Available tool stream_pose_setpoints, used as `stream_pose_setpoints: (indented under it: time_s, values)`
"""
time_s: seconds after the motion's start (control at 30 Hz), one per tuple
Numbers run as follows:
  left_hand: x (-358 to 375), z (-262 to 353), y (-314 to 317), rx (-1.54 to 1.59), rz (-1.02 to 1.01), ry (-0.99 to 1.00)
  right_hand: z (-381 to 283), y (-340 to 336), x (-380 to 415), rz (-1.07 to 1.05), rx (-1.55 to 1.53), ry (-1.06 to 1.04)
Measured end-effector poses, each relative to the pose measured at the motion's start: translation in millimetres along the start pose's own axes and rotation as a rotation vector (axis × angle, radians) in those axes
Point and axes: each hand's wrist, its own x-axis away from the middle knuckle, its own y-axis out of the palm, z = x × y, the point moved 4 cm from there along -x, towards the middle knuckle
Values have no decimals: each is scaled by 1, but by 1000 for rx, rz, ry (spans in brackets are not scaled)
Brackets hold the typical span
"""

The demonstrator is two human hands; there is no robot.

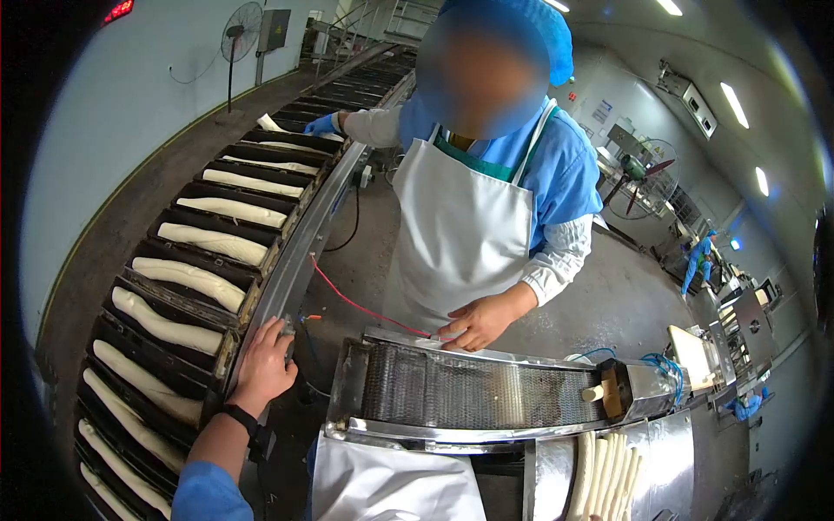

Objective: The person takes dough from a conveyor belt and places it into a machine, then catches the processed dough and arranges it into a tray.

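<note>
My left hand (265, 369), with a dark band on the wrist, rests on the metal rail (300, 234) along the mould conveyor. Its fingers are slightly bent and apart, and I see nothing held in them. Beside it run dark trough moulds (169, 347), most holding a long strip of pale dough (165, 321). My right hand is not visible. Several dough strips (604, 473) lie side by side on a metal tray (552, 478) at the lower right.
A mesh belt conveyor (443, 395) stands before me, a dough end (592, 393) showing at its right outlet. Across it, a co-worker (469, 226) reaches a gloved hand (323, 126) to the moulds; their bare hand (482, 321) is by the belt. A red cord (356, 300) hangs between the machines.
</note>
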Motion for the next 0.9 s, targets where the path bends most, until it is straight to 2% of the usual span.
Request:
stream_pose_setpoints:
  time_s: [0.03, 0.1, 0.13, 0.2, 0.23, 0.3, 0.37, 0.43, 0.47, 0.5, 0.57, 0.63, 0.7, 0.73, 0.9]
  values:
    - [0, -1, 0, -3, -2, 1, -12, 6, -3, 78, -157, -31]
    - [-1, -3, 1, -5, -8, 4, -28, 35, -24, 218, -267, -197]
    - [-1, -4, 1, -9, -9, 3, -35, 47, -29, 219, -268, -195]
    - [-2, -4, 1, -8, -18, -7, -57, 58, -40, 143, -49, -204]
    - [-3, -4, 1, -6, -27, -21, -62, 56, -44, 142, -48, -195]
    - [-3, -3, 0, -5, -29, -11, -65, 59, -51, -52, -194, -132]
    - [-3, -3, 2, -4, -28, -3, -57, 60, -56, -15, -211, -181]
    - [-2, -5, 3, -25, -33, -2, -35, 78, -69, -263, -633, -68]
    - [-2, -2, 2, -32, -36, 11, -47, 49, -66, -414, -542, 84]
    - [-2, 0, 0, -27, -38, 1, -36, 56, -71, -470, -313, 118]
    - [-3, -1, 1, -28, -44, 3, -40, 49, -58, -26, -19, -213]
    - [-1, -4, 5, -45, -28, 17, -38, 57, -52, -19, 21, -239]
    - [-1, -1, 5, -54, -41, 11, -68, 48, -38, -31, 106, -239]
    - [-1, 0, 4, -58, -51, -10, -77, 36, -37, -207, 135, -154]
    - [-2, -1, 7, -85, -85, -22, -73, 42, -64, -195, 189, -46]
